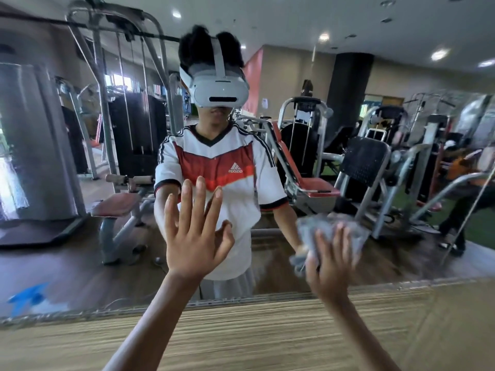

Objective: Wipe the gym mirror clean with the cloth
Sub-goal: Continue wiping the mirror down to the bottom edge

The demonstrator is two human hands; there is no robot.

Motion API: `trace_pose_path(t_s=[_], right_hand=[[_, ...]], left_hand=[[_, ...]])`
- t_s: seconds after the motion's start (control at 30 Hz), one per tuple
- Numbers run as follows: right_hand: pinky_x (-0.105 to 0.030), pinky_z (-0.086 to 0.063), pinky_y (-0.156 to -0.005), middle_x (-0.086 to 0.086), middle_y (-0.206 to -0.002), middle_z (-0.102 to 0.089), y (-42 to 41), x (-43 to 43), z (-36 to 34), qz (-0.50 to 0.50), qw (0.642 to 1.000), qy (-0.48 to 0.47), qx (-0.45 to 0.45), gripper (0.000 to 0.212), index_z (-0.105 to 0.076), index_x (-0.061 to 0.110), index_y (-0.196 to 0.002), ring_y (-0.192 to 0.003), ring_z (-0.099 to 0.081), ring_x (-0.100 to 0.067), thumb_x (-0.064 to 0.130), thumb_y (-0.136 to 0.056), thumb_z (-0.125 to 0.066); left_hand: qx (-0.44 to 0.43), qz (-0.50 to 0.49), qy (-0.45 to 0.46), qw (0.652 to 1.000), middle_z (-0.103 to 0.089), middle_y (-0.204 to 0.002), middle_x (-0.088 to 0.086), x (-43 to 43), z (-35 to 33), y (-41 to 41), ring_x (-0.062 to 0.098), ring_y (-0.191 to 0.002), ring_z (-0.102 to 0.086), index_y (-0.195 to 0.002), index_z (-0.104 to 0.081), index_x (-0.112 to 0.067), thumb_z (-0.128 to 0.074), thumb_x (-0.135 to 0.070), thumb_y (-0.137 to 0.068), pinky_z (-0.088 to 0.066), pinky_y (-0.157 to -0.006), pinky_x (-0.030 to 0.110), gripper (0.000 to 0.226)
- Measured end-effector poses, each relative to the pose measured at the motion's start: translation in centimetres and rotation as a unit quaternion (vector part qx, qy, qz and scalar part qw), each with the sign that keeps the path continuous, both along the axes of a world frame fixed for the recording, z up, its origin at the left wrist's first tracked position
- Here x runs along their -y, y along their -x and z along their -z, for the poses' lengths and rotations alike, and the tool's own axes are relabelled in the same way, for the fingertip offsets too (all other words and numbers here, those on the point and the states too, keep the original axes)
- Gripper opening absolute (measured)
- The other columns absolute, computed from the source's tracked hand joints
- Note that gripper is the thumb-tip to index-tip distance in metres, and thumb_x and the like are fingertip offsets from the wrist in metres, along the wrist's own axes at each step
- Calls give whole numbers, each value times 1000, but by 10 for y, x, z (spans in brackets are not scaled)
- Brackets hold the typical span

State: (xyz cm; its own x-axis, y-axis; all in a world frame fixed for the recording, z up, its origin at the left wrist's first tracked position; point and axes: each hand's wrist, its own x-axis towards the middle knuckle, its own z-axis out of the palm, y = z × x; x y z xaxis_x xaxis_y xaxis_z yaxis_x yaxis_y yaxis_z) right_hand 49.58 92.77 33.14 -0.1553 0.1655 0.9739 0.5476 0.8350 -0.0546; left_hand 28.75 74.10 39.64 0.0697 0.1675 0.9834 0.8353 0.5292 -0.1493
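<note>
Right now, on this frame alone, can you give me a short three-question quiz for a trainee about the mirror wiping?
1. True or false: the left hand holds the cloth.
2. Which hand presses the cloth against the mirror? A) the left hand B) the right hand C) both hands
3. Fill in: the left hand's fingers are ____ (spread or curled).

Key: 1 false; 2 B; 3 spread.
</note>
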Motion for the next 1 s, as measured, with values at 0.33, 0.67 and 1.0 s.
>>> trace_pose_path(t_s=[0.33, 0.67, 1.0], right_hand=[[-55, -16, -118, -10, -159, -28, 57, 60, -83, -47, 993, -79, 68, 53, -31, 23, -153, -153, -14, -21, 41, -103, -32], [-63, -8, -119, -12, -164, -18, 42, 31, -213, -16, 985, 88, -148, 60, -28, 20, -156, -153, -12, -28, 47, -102, -28], [-57, -18, -119, -1, -165, -13, -3, -16, -156, 8, 996, -94, 9, 57, -23, 29, -156, -152, -15, -21, 47, -103, -34]], left_hand=[[0, 54, -13, 998, -43, -154, 17, 11, -12, -3, 30, -149, -31, -141, -56, -11, -68, -26, -84, -23, -121, 48, 60], [21, 43, -16, 999, -37, -157, 19, 14, -128, -1, 32, -146, -26, -142, -55, -12, -53, -34, -93, -11, -121, 46, 54], [-2, -4, -8, 1000, -23, -162, 23, -3, -113, 3, 37, -152, -18, -156, -32, -13, -37, -43, -103, -16, -121, 59, 62]])
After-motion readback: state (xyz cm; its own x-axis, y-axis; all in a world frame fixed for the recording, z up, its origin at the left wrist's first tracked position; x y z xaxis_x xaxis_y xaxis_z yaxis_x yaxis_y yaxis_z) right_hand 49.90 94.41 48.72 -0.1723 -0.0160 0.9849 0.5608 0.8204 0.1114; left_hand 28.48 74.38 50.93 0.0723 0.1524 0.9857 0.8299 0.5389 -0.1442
